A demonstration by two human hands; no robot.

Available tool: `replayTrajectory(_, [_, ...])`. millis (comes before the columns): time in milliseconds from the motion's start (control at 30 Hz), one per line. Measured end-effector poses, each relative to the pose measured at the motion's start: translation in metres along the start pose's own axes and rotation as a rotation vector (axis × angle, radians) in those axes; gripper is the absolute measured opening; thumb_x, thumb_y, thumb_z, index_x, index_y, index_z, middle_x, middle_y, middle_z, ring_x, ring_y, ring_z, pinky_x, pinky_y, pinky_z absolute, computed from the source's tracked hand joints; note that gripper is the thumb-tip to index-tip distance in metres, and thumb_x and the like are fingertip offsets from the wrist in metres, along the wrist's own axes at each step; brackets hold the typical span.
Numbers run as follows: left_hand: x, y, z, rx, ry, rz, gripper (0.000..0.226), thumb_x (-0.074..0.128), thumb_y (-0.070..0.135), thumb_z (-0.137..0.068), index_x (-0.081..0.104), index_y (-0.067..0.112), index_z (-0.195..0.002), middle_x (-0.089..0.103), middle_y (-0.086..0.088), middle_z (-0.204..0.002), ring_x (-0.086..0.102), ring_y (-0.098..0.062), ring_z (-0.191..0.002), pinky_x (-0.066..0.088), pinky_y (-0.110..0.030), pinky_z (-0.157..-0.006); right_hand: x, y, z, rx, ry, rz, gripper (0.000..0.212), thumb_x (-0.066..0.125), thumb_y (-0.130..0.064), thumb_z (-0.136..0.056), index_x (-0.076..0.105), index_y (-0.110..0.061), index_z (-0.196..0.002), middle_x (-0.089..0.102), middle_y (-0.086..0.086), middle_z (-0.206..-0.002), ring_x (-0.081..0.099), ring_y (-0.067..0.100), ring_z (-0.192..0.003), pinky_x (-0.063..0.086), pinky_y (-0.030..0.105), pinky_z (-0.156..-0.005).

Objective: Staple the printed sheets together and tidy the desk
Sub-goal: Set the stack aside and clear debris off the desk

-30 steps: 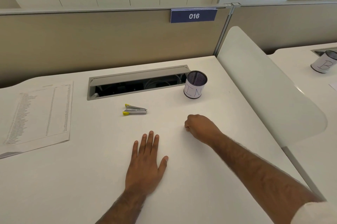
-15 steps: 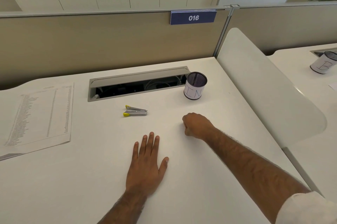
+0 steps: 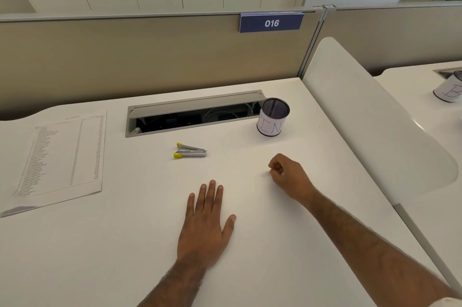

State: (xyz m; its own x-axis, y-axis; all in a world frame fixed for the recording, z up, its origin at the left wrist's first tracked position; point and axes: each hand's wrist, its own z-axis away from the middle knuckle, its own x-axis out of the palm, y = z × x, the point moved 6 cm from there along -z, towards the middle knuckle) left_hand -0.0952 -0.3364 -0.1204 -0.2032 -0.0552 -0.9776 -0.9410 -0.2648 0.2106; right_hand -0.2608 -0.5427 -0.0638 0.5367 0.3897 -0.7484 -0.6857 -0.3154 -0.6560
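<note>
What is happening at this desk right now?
The person's left hand lies flat on the white desk; the right hand rests curled beside it, with nothing visibly held. The stapler lies untouched near the cable tray, the printed sheets at the far left, a mesh cup behind the right hand.

The printed sheets (image 3: pixel 60 154) are lying flat at far left; the silver, yellow-tipped stapler (image 3: pixel 190 151) is sitting mid-desk, on its side.
</note>
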Motion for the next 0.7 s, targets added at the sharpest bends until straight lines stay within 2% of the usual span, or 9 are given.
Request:
replayTrajectory(67, [0.0,-0.001,0.0,-0.004,0.003,0.005,0.075,0.024,0.058,-0.103,0.008,0.02,-0.165,0.001,-0.001,-0.174,-0.001,-0.019,-0.16,0.009,-0.049,-0.127,0.005,0.001,0.013,-0.078,0.004,0.13,0.023,0.05,-0.003,-0.089,0.063,-0.019,-0.097,0.066,-0.002,-0.097,0.059,0.02,-0.092,0.047,0.031,-0.08])
replayTrajectory(133, [0.001,-0.001,0.0,-0.004,0.001,0.007,0.075,0.025,0.058,-0.103,0.009,0.019,-0.165,0.003,-0.001,-0.174,0.0,-0.019,-0.16,0.009,-0.048,-0.127,0.014,-0.002,0.028,-0.178,-0.002,0.326,0.032,0.047,-0.01,-0.093,0.063,-0.016,-0.121,0.063,0.0,-0.111,0.055,0.022,-0.103,0.047,0.034,-0.087])
replayTrajectory(200, [0.001,-0.001,0.0,-0.002,0.002,0.009,0.075,0.026,0.058,-0.103,0.011,0.019,-0.165,0.004,-0.001,-0.173,0.002,-0.019,-0.16,0.009,-0.048,-0.127,0.025,-0.007,0.038,-0.274,0.009,0.566,0.046,0.042,-0.029,-0.097,0.052,-0.016,-0.139,0.058,0.002,-0.122,0.054,0.026,-0.108,0.048,0.04,-0.086])
replayTrajectory(300, [0.001,-0.001,-0.001,-0.001,0.0,0.001,0.075,0.024,0.059,-0.103,0.008,0.019,-0.165,0.002,-0.001,-0.174,0.001,-0.019,-0.16,0.009,-0.048,-0.127,0.035,-0.01,0.046,-0.289,0.029,0.764,0.061,0.031,-0.05,-0.097,0.046,-0.015,-0.145,0.051,0.005,-0.132,0.052,0.029,-0.113,0.047,0.044,-0.084])
replayTrajectory(433, [0.002,-0.001,-0.001,-0.001,0.004,0.004,0.075,0.022,0.059,-0.102,0.005,0.02,-0.165,0.001,-0.001,-0.174,-0.001,-0.019,-0.16,0.009,-0.049,-0.127,0.041,-0.008,0.054,-0.264,0.031,0.798,0.066,0.029,-0.055,-0.098,0.042,-0.013,-0.147,0.044,0.008,-0.146,0.046,0.031,-0.127,0.043,0.048,-0.091])
replayTrajectory(567, [0.003,-0.001,-0.001,0.003,0.0,-0.002,0.076,0.017,0.06,-0.102,0.001,0.021,-0.165,-0.002,0.0,-0.174,-0.005,-0.018,-0.16,0.007,-0.048,-0.128,0.043,-0.009,0.054,-0.225,-0.028,0.75,0.066,0.025,-0.055,-0.1,0.039,-0.013,-0.148,0.028,0.005,-0.162,0.03,0.031,-0.145,0.038,0.052,-0.103])
replayTrajectory(633, [0.003,-0.001,0.001,0.003,0.003,0.003,0.075,0.018,0.06,-0.102,0.002,0.021,-0.165,-0.002,0.0,-0.174,-0.005,-0.018,-0.16,0.008,-0.049,-0.128,0.04,-0.009,0.053,-0.2,-0.058,0.695,0.063,0.024,-0.053,-0.1,0.036,-0.017,-0.15,0.021,0.001,-0.164,0.025,0.029,-0.146,0.034,0.051,-0.105])
replayTrajectory(700, [0.002,0.0,0.001,0.002,0.001,0.0,0.075,0.02,0.06,-0.103,0.004,0.021,-0.165,0.0,0.0,-0.174,-0.003,-0.018,-0.16,0.008,-0.048,-0.127,0.034,-0.008,0.047,-0.203,-0.067,0.632,0.054,0.031,-0.045,-0.099,0.04,-0.021,-0.147,0.025,-0.002,-0.163,0.03,0.028,-0.141,0.034,0.048,-0.103])
